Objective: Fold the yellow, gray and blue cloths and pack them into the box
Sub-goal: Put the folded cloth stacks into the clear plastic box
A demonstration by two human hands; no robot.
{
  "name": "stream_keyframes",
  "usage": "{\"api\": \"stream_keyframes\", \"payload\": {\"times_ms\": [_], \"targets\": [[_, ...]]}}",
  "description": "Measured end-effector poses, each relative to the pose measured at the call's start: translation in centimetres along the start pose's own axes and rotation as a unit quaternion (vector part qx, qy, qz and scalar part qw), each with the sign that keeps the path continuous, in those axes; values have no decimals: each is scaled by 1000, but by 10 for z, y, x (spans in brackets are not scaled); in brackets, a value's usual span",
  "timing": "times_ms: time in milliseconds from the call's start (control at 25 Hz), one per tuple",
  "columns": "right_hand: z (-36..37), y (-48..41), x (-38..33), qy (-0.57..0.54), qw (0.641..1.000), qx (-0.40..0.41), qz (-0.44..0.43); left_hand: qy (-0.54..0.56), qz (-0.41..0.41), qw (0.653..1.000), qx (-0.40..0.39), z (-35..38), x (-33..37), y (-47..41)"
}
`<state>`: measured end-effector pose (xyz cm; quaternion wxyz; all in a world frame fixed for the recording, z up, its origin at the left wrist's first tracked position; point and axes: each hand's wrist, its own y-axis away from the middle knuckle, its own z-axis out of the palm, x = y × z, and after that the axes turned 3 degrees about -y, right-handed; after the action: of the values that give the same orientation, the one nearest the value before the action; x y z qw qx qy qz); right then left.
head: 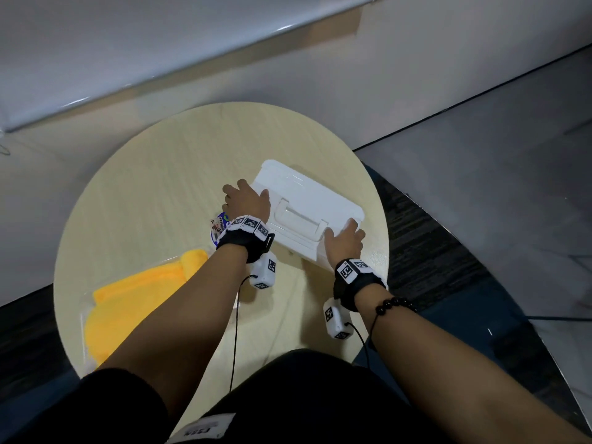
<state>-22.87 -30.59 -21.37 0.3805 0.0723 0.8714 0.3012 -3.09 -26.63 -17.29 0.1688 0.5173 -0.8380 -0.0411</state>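
Packing already? Where's the yellow cloth point(134, 302)?
– Near left on the table point(160, 174), inside the clear box point(84, 315). Beyond it, the left hand point(246, 200) and right hand point(344, 241) clasp opposite ends of the white lid point(304, 200). Probably lid handling; next it needs squaring up.

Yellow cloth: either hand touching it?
No, the left hand and right hand both hold the white handled lid; the yellow cloth lies apart to their left.
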Motion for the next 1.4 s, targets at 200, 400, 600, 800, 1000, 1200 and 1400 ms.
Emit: {"api": "stream_keyframes", "payload": {"times_ms": [200,400,600,800,1000,1200,1400], "targets": [[17,44,-27,-31,994,-52,-95,17,2,995,97,-71,-43,23],[54,94,-54,22,974,-82,-210,56,-78,986,134,-115,-137,72],[103,157,-67,77,945,-98,-303,111,-172,966,160,-124,-231,123],[135,209,-51,177,907,-100,-369,141,-218,952,160,-117,-303,151],[153,223,-25,287,877,-85,-377,100,-223,964,110,-95,-330,158],[164,231,-28,298,878,-50,-372,130,-217,964,83,-81,-333,147],[167,227,-25,334,866,-48,-368,100,-216,968,73,-70,-343,138]]}}
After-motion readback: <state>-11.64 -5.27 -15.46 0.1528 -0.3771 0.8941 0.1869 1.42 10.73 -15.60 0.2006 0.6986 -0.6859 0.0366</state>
